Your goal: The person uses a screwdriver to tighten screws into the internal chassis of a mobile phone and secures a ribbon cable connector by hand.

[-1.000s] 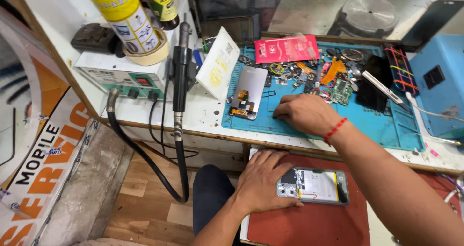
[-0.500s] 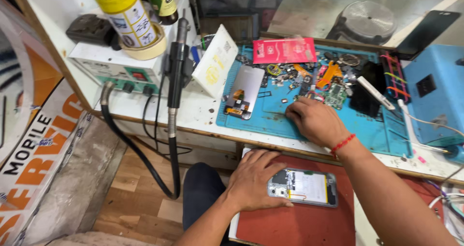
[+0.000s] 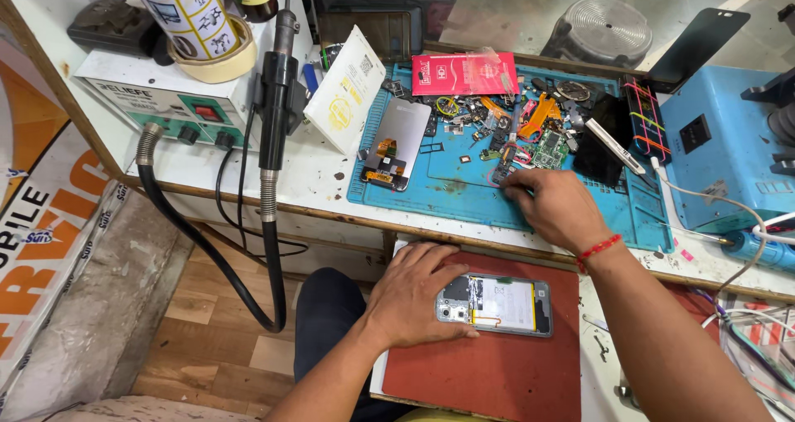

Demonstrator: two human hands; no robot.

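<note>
An opened phone [image 3: 501, 304] with its back off lies on a red board [image 3: 497, 372] in front of me. My left hand [image 3: 414, 294] rests on the phone's left end and steadies it against the board. My right hand [image 3: 556, 207] is stretched over the blue work mat [image 3: 464, 186], fingertips down among the small loose parts [image 3: 513, 144] near its middle. Whether those fingers pinch anything is hidden. A detached phone screen [image 3: 396, 140] with orange flex cables lies on the mat's left part.
A hot-air station [image 3: 166, 99] with its black handpiece [image 3: 273, 107] and hose stands at the left. A spray can [image 3: 186, 12] sits on it. A red packet [image 3: 464, 74], a white card [image 3: 344, 91] and a blue machine [image 3: 729, 144] ring the mat. Cables trail at right.
My right hand has slid right and forward across the mat among the small parts. The left hand stays on the opened phone. The view has shifted slightly.
</note>
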